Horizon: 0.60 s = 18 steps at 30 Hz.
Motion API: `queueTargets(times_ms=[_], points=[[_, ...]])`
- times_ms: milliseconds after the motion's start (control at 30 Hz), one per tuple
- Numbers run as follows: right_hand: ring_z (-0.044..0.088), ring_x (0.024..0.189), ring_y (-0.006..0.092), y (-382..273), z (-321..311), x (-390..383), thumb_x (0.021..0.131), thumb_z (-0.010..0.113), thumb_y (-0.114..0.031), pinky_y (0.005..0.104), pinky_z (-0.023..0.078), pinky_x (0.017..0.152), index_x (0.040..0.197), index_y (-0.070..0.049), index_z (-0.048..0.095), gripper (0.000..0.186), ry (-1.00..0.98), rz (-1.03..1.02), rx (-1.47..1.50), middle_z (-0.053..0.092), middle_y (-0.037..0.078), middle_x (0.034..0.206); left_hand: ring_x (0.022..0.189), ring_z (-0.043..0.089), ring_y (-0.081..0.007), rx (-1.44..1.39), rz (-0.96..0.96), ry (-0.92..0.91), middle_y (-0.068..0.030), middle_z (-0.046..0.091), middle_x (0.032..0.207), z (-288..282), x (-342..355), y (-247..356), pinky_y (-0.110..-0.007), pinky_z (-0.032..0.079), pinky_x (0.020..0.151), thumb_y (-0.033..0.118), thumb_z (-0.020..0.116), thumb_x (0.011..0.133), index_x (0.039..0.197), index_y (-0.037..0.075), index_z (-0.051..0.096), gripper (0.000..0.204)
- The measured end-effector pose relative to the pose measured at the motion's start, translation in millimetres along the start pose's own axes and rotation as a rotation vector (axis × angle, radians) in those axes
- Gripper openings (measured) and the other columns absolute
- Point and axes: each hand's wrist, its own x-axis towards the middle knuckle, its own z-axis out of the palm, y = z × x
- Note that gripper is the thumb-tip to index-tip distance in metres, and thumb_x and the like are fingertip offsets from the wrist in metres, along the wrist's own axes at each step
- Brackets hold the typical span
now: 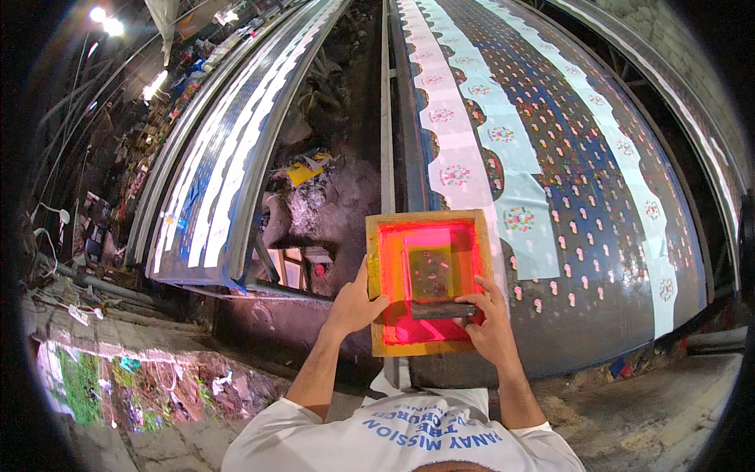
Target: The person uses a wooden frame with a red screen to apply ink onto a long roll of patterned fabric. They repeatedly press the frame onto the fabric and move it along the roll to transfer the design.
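Wooden-framed screen (429, 285) over the near left corner of the bench (562, 346), at the end of a pale pink strip (456, 177); hard to tell whether lying flat or held just above. With the left hand (358, 305), clasping the frame's left side; with the right hand (489, 318), pinching the right end of a dark bar (443, 310), probably a squeegee, set crosswise inside. For an even stroke, best to steady the frame flat, keep the bar level, press uniformly, then lift straight up to avoid smearing. Within the shallow frame, red-pink margins around a dark yellowish window with small pink patches; loose ink not clearly distinguishable. Farther out, bluish-white patterned strips (511, 189); down left, a yellow object (305, 171), too unclear to identify.
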Motion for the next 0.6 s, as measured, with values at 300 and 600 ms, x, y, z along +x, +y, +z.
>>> queueTargets(times_ms=[300,600], points=[[0.041,0.158,0.0433,-7.2,-37.2,-13.5,0.083,0.094,-0.010,0.0548,0.036,0.130,0.126,-0.017,0.081,0.046,-0.065,-0.090,-0.033,0.049,0.019,0.166,0.113,0.074,-0.0523,-0.090,-0.008,0.040,-0.0315,0.077,0.127,14.6,-27.8,31.4,-0.058,0.060,0.103,0.029,0.074,0.092,0.178,0.011,0.016,0.105],[0.043,0.159,0.0391,-26.5,-15.6,-26.7,0.081,0.096,-0.002,0.0486,0.042,0.130,0.124,-0.014,0.081,0.047,-0.106,0.014,-0.141,0.048,0.016,0.167,0.118,0.075,-0.0489,-0.183,-0.098,-0.040,-0.0301,0.077,0.128,20.4,-45.4,-4.8,-0.054,0.059,0.107,0.031,0.074,0.092,0.178,0.008,0.020,0.104]])
